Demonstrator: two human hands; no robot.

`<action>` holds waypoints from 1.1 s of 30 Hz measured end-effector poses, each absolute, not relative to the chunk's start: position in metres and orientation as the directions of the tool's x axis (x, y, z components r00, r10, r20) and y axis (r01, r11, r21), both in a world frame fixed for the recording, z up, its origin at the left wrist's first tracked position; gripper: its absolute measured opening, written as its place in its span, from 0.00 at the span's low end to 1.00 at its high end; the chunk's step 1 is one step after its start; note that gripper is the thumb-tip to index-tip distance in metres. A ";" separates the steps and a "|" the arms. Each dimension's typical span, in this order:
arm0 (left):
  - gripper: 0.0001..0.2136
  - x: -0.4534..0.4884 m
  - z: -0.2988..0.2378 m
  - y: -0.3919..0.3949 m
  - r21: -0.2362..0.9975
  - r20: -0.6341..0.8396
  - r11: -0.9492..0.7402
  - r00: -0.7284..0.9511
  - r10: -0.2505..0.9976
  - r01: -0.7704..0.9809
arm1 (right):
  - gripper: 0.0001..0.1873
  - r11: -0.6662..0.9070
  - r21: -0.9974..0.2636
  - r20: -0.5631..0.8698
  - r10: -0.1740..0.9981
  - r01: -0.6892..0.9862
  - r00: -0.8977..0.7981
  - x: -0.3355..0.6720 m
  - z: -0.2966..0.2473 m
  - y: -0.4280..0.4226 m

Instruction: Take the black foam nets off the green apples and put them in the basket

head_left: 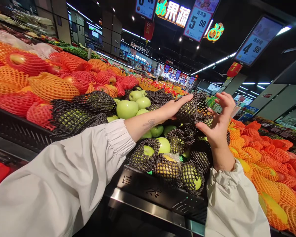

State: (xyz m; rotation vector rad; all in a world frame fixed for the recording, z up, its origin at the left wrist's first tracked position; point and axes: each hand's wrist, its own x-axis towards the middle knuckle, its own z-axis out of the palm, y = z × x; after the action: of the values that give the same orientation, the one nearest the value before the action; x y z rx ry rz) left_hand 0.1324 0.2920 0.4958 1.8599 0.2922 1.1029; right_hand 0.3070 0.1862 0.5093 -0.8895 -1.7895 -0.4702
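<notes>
reaching over the black crate [160, 194], you have the black-netted fruit [188, 112] between your two hands, above the heaped green apples [127, 109]. your left hand [175, 107] is the nearer: it touches the fruit's left side, with one digit along the top; how firmly it grips, you cannot tell, as the other fingers are mostly hidden. your right hand [218, 130] stands just beside, thumb and fingers spread apart, the fruit lying to its left. the netting seems to stretch toward that right hand; the fruit's own long axis is hard to tell.
</notes>
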 end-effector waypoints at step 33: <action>0.41 0.119 0.506 0.278 0.383 0.843 -0.910 0.463 0.274 -0.159 | 0.30 0.659 -0.621 0.725 0.689 0.426 -0.009 0.307 0.509 0.208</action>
State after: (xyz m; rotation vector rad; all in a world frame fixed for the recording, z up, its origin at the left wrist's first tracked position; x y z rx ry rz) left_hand 0.1193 0.2776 0.5057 2.3068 0.0967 1.4389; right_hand 0.3069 0.2083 0.5092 -0.9283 -1.6379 0.2643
